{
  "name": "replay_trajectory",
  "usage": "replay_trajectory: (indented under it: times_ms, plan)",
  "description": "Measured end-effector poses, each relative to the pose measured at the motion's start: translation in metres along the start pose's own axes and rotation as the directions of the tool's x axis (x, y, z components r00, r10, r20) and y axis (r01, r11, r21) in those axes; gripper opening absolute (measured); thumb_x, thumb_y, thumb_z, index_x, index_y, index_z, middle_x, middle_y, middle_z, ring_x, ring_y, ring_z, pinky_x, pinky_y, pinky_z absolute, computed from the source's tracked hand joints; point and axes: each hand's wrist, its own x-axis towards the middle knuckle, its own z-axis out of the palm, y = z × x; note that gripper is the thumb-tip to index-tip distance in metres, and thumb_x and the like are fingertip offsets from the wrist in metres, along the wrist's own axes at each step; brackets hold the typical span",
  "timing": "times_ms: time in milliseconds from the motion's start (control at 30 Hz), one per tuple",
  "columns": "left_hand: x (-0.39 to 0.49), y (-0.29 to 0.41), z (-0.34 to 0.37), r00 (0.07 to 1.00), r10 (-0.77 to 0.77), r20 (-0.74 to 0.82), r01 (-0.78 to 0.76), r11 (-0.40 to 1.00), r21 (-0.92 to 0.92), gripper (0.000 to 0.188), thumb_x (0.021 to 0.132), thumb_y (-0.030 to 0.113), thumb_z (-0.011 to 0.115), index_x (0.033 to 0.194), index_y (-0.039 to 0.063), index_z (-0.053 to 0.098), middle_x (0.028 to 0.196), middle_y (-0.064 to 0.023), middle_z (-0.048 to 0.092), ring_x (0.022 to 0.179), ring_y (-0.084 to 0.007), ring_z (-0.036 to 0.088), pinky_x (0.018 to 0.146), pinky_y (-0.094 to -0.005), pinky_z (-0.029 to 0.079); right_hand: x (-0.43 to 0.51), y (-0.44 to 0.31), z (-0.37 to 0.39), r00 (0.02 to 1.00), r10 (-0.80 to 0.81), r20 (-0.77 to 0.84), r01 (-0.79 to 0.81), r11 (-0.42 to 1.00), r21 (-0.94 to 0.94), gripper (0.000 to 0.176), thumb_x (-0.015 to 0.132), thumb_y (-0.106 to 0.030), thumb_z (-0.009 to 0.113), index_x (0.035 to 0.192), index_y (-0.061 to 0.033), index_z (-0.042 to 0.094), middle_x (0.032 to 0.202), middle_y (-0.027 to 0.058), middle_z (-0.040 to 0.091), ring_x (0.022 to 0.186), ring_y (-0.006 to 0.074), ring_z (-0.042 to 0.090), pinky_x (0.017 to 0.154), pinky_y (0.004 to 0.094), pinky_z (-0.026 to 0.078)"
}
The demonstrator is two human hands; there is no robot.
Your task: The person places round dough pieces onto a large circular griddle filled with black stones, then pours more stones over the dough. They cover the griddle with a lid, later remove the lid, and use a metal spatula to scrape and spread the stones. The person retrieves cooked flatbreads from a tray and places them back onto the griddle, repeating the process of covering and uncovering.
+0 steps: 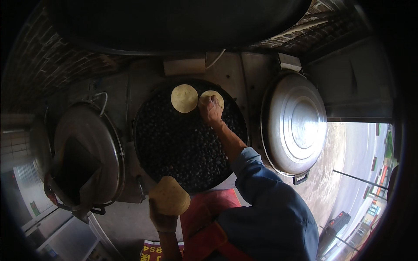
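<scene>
A wide round pan (pixel 134 130) full of small dark pebbles (pixel 183 143) is in front of me. On the pebbles near its far rim lies a pale round flatbread (pixel 184 98). To its right is a second flatbread (pixel 219 98), partly hidden under my right hand (pixel 211 110). The fingers of that hand are bent down against the bread; whether they grip it or only press on it does not show. At the pan's near edge my left hand (pixel 164 222), which looks gloved, holds a round of flat dough or bread (pixel 170 197), possibly more than one.
Right of the pan stands a large pot with a shiny metal lid (pixel 295 122). Another lidded pot (pixel 88 146) is at the left, with a dark cloth or bag (pixel 76 169) over its lid. A large dark rounded object (pixel 176 23) overhangs the far side.
</scene>
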Motion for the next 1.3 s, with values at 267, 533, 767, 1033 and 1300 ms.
replay_trajectory:
  times_ms: [267,533,767,1033,1300]
  plan:
    - [0.004,0.003,0.005,0.961,0.191,0.201,-0.251,0.906,0.340,0.062,0.103,0.032,0.066,0.155,0.007,0.044,0.150,-0.0139,0.054,0.136,-0.0313,0.058,0.112,-0.0484,0.054,-0.068,-0.084,-0.080,0.961,-0.223,0.161,0.137,0.896,0.422,0.020,0.091,-0.003,0.070,0.110,0.0027,0.072,0.105,0.0197,0.074,0.091,0.0356,0.074,0.077,0.0442,0.061]
    - [0.023,0.012,0.023,0.909,0.024,0.415,-0.174,0.929,0.326,0.064,0.112,0.043,0.048,0.162,0.006,0.036,0.159,-0.0160,0.048,0.144,-0.0294,0.053,0.118,-0.0463,0.047,-0.172,-0.169,-0.172,0.680,-0.695,0.233,0.477,0.661,0.579,0.031,0.090,-0.011,0.077,0.119,0.0001,0.075,0.121,0.0164,0.073,0.114,0.0361,0.069,0.098,0.0430,0.058]
    - [0.016,0.001,0.030,0.938,-0.136,0.320,0.035,0.952,0.303,0.061,0.115,0.040,0.041,0.162,0.002,0.035,0.156,-0.0165,0.051,0.142,-0.0297,0.056,0.115,-0.0441,0.051,-0.191,-0.154,-0.190,0.764,-0.559,0.322,0.249,0.716,0.652,0.029,0.086,-0.009,0.078,0.114,-0.0018,0.076,0.111,0.0155,0.072,0.104,0.0362,0.069,0.090,0.0432,0.059]
    - [0.024,-0.028,0.017,0.853,-0.029,0.522,-0.206,0.899,0.388,0.054,0.116,0.042,0.039,0.151,0.002,0.046,0.149,-0.0171,0.056,0.138,-0.0306,0.058,0.112,-0.0449,0.053,-0.217,-0.129,-0.200,0.761,-0.426,0.490,0.026,0.774,0.633,0.020,0.086,-0.006,0.081,0.104,-0.0008,0.075,0.101,0.0121,0.074,0.092,0.0252,0.072,0.081,0.0372,0.058]
    - [0.010,-0.015,0.020,0.918,-0.045,0.395,-0.157,0.871,0.465,0.048,0.116,0.040,0.040,0.151,0.008,0.048,0.145,-0.0146,0.059,0.133,-0.0275,0.062,0.101,-0.0430,0.062,-0.179,-0.043,-0.204,0.895,0.052,0.442,-0.435,0.315,0.844,0.025,0.096,-0.010,0.080,0.119,0.0001,0.077,0.106,0.0087,0.078,0.095,0.0169,0.074,0.088,0.0314,0.060]
